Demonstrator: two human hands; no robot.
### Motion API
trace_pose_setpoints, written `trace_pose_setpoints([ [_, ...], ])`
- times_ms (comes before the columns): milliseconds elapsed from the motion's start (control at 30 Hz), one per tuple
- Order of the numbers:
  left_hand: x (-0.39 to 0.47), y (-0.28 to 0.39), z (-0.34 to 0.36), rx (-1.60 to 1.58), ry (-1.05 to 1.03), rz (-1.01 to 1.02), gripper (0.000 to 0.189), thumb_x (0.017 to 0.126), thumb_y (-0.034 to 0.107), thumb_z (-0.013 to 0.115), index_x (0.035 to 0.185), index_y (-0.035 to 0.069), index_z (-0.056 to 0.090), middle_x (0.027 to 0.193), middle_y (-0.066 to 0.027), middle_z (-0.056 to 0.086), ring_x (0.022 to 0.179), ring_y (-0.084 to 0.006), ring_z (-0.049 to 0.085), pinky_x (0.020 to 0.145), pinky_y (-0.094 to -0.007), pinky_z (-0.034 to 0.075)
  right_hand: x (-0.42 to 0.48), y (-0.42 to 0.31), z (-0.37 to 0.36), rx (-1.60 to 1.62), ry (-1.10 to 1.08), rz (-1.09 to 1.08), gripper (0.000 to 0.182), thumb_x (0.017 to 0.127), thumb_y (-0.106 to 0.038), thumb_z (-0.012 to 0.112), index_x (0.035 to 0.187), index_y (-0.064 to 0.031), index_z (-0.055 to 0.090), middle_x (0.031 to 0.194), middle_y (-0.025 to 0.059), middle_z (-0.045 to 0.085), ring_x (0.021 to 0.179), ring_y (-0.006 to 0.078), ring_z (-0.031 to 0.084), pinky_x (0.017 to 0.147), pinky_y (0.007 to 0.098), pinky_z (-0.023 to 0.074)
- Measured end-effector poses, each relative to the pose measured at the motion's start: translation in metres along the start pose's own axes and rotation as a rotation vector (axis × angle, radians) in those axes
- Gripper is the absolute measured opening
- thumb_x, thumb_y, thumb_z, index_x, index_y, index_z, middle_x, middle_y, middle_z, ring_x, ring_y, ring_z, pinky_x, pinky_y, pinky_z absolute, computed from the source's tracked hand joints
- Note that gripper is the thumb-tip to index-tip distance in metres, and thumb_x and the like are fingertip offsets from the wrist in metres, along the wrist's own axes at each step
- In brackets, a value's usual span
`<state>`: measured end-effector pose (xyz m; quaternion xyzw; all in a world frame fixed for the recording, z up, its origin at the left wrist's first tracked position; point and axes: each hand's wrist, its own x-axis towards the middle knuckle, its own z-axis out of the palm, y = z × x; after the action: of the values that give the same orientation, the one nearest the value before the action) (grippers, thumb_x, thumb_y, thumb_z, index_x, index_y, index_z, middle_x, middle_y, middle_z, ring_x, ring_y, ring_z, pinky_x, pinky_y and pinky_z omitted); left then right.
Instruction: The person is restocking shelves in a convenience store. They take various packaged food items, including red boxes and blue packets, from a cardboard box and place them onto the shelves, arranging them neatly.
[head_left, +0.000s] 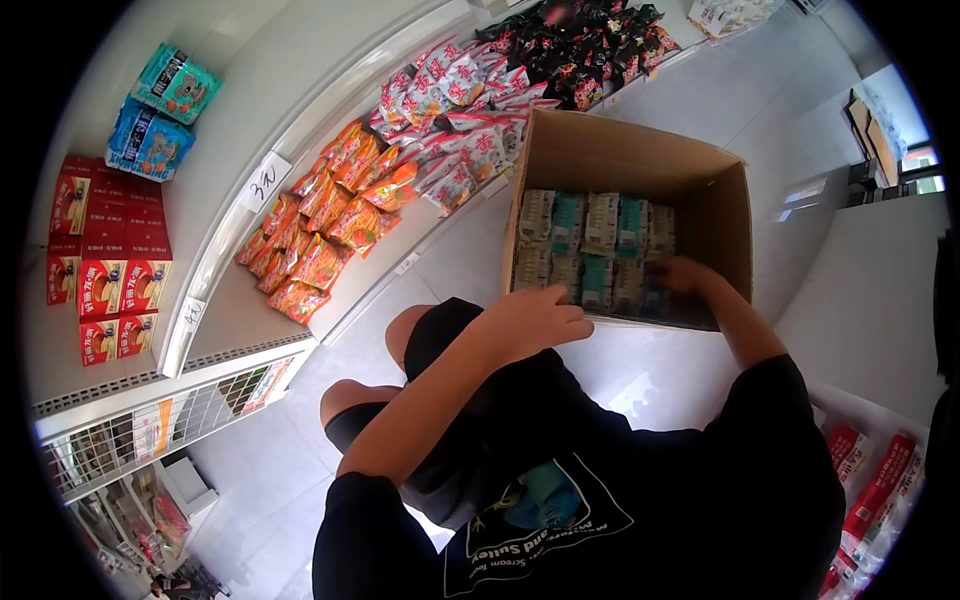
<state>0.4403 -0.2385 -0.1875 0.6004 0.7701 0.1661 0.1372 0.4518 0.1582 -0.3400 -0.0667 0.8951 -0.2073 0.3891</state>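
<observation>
A cardboard box with its top open stands before me. Inside it, see-through packets with teal or pale contents lie in rows. My right hand reaches into the box at its near right, fingers down against the packets. Its fingertips are blurred and dark there, so I cannot see whether they grip one. My left hand is over the box's near left edge, fingers apart and nothing visible in them. Whether it touches the rim cannot be seen.
On the low shelf at left lie orange snack bags, white-and-red bags and black bags. Red boxes and blue bags stand higher. A wire rack is at lower left, red packages at lower right.
</observation>
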Motion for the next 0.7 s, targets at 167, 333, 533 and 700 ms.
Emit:
trace_pose_setpoints([
  [167, -0.009, -0.030, -0.011, -0.106, -0.076, 0.041, 0.035, 0.082, 0.000, 0.062, 0.113, 0.017, 0.056, 0.104, -0.0004, 0.061, 0.106, -0.0245, 0.056, 0.077, -0.0363, 0.055, -0.017, 0.021, 0.014, 0.305, 0.238, 0.171, 0.035, 0.097, -0.029, 0.062, 0.125, -0.0079, 0.068, 0.116, 0.0165, 0.072, 0.105, 0.0269, 0.069, 0.095, 0.0384, 0.0524],
  [333, -0.004, -0.060, 0.000, -0.306, 0.105, 0.061, 0.026, 0.076, 0.005, 0.067, 0.098, 0.019, 0.065, 0.097, 0.0075, 0.071, 0.074, -0.0184, 0.067, 0.056, -0.0313, 0.049, -0.022, 0.006, -0.004, 0.482, 0.299, 0.183, 0.029, 0.101, -0.023, 0.060, 0.122, -0.0058, 0.068, 0.101, 0.0102, 0.073, 0.091, 0.0175, 0.068, 0.084, 0.0329, 0.0552],
  [533, 0.007, -0.069, 0.018, -0.217, 0.213, 0.314, 0.016, 0.072, 0.015, 0.067, 0.085, 0.024, 0.068, 0.092, 0.0114, 0.070, 0.067, -0.0115, 0.065, 0.047, -0.0248, 0.040, -0.022, 0.022, 0.007, 0.523, 0.292, 0.288, 0.023, 0.102, -0.020, 0.058, 0.114, -0.0039, 0.068, 0.092, 0.0074, 0.071, 0.084, 0.0137, 0.068, 0.078, 0.0299, 0.0548],
  [700, -0.010, -0.049, 0.018, -0.121, 0.212, 0.484, 0.024, 0.069, 0.010, 0.066, 0.088, 0.024, 0.071, 0.103, 0.0128, 0.071, 0.070, -0.0112, 0.066, 0.048, -0.0240, 0.040, -0.025, 0.024, 0.016, 0.473, 0.400, 0.142, 0.023, 0.100, -0.020, 0.059, 0.114, -0.0037, 0.068, 0.089, 0.0078, 0.072, 0.085, 0.0144, 0.069, 0.078, 0.0312, 0.0549],
])
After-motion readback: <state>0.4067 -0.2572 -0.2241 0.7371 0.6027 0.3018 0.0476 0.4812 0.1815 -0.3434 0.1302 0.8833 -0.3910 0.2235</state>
